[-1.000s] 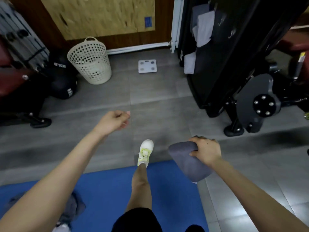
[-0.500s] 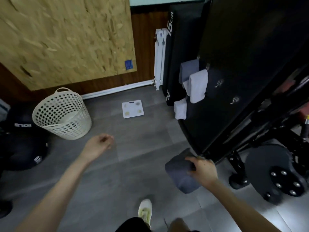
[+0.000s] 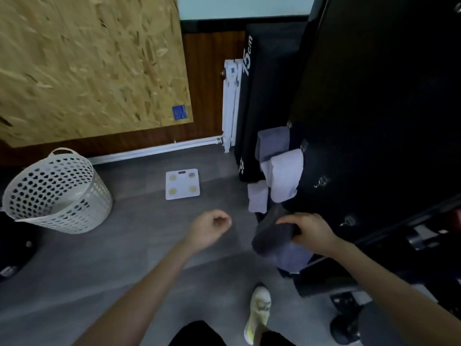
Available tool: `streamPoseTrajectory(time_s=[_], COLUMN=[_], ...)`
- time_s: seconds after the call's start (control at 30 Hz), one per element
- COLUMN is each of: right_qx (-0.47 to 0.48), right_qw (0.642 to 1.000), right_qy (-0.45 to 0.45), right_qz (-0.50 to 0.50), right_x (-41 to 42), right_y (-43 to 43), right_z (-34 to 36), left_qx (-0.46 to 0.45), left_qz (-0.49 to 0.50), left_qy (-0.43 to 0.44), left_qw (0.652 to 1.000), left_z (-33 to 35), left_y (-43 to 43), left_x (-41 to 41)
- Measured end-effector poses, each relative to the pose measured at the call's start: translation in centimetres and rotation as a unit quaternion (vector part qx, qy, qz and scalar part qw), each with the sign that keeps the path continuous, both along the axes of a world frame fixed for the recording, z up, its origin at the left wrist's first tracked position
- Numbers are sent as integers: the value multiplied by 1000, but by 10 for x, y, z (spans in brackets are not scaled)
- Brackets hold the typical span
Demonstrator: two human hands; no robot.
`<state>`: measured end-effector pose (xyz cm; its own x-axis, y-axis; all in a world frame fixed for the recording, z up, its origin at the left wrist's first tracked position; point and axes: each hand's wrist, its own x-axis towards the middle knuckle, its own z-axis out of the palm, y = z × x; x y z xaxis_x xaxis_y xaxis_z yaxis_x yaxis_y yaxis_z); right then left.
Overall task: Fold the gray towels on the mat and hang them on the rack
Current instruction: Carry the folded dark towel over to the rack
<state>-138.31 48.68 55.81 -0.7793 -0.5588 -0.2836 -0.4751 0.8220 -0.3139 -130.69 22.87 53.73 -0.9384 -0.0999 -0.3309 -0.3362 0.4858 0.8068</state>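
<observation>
Low and right of centre, a folded gray towel (image 3: 272,239), bunched and hanging, gripped from above by the right hand (image 3: 310,233) with fingers and thumb closed round its upper fold. Held in the air just in front of the black rack (image 3: 374,121), right below the towels already on it. To its left, near mid-frame, the left hand (image 3: 212,227), fingers loosely curled on nothing, apart from the towel.

Along the rack's left edge, three hung towels (image 3: 287,176): a darker one highest, a pale one overlapping it, a small pale one lowest and furthest left. Right of them, two bare metal hooks (image 3: 321,182) on the rack face.

Underfoot, a gray tiled floor (image 3: 124,245), blurred toward the bottom. At lower centre, one white and yellow shoe (image 3: 259,313). On the floor above the left hand, a white scale (image 3: 182,184) lying flat. At far left, a white perforated basket (image 3: 55,193), upright.

Behind, dark wood panelling (image 3: 204,83) with a white pipe (image 3: 154,151) along its foot. Filling the upper left, a chipboard sheet (image 3: 87,66). Between panelling and rack, a white radiator (image 3: 230,103) and a tall black pad (image 3: 264,96) marked "15cm".
</observation>
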Motion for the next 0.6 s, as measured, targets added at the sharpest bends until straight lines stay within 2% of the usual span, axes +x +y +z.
streamPoseTrajectory(time_s=[0.13,0.17,0.27,0.33,0.47,0.6], right_qx=[-32,-62,-94,-104,-187,-212], right_qw=[999,996,981,977,949,928], right_qy=[-10,-47,-156,-161,-201,-201], right_qz=[30,32,-67,-90,-155,-229], right_x=[-59,-72,-99,-113,-131,-139], right_y=[25,32,45,54,71,79], right_z=[4,-4,-6,-11,-28,-42], left_qx=[43,54,104,126,110,39], left_qz=[-16,-28,-76,-121,-226,-310], left_qy=[16,25,22,13,-63,-103], left_qw=[999,998,991,985,966,944], left_z=[-7,-6,-3,-8,-31,-41], left_y=[66,79,114,133,149,151], left_x=[-65,-81,-129,-156,-196,-238])
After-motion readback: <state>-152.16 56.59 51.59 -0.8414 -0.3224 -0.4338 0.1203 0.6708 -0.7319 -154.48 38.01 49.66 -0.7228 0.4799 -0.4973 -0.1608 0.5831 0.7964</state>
